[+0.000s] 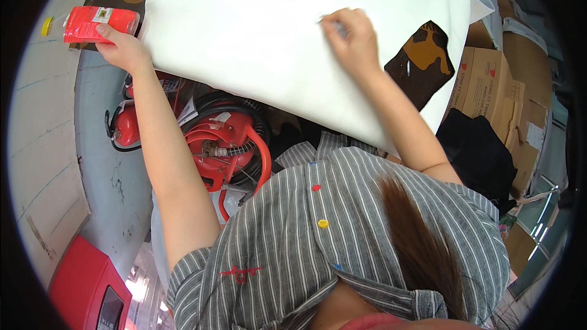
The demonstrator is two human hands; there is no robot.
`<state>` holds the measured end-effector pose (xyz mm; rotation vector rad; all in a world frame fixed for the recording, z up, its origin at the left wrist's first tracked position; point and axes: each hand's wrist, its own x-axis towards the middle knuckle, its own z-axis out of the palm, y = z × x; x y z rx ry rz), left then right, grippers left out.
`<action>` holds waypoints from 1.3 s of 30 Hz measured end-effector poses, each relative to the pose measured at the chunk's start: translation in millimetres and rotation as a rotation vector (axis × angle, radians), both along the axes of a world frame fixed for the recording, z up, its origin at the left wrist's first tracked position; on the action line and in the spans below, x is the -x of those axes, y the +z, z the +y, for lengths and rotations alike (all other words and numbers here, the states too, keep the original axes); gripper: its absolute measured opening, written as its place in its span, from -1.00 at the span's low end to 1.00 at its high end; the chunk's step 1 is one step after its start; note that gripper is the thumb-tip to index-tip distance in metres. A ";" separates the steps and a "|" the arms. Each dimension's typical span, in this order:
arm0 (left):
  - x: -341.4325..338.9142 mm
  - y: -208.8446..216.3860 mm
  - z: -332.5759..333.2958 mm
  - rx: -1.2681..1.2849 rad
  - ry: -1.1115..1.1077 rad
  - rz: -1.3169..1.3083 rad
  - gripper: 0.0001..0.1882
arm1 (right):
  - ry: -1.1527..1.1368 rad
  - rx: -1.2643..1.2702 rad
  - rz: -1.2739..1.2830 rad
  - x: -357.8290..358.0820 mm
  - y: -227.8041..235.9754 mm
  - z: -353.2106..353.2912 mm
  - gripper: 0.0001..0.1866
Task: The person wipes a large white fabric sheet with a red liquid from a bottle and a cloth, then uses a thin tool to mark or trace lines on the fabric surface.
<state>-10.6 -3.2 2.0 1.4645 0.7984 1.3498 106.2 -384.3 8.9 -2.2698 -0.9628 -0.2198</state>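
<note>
My left hand [125, 50] grips a plastic bottle [84, 24] with a red label and a yellow cap. The bottle lies on its side at the left edge of a large white sheet [244, 30], its cap pointing left. Over the middle of the sheet, my right hand [354, 40] is closed in a pinch on a slim, pen-like thing [320, 20]; only a little of it shows. Right of that hand, an irregular gap in the sheet bares a dark brown board [422, 73] with a lighter brown print.
Below the sheet stand a red hose reel [229, 140] with black hose and a red cylinder [127, 125]. Cardboard boxes [489, 85] and black cloth [477, 153] are at the right. A red machine [85, 287] with a dark screen is at lower left, near a pale wall [46, 146].
</note>
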 end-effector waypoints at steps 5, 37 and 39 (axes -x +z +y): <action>1.8 -4.5 5.7 0.024 -0.007 0.031 -0.33 | 0.242 -0.002 -0.004 26.3 1.0 29.9 -0.94; 0.8 -11.8 17.7 -0.098 -0.016 0.050 -0.36 | 0.142 0.176 0.175 57.2 23.5 -93.6 -0.94; 0.6 -17.2 17.6 -0.082 -0.019 0.049 -0.36 | 0.018 0.206 0.077 30.4 32.0 -102.7 -0.93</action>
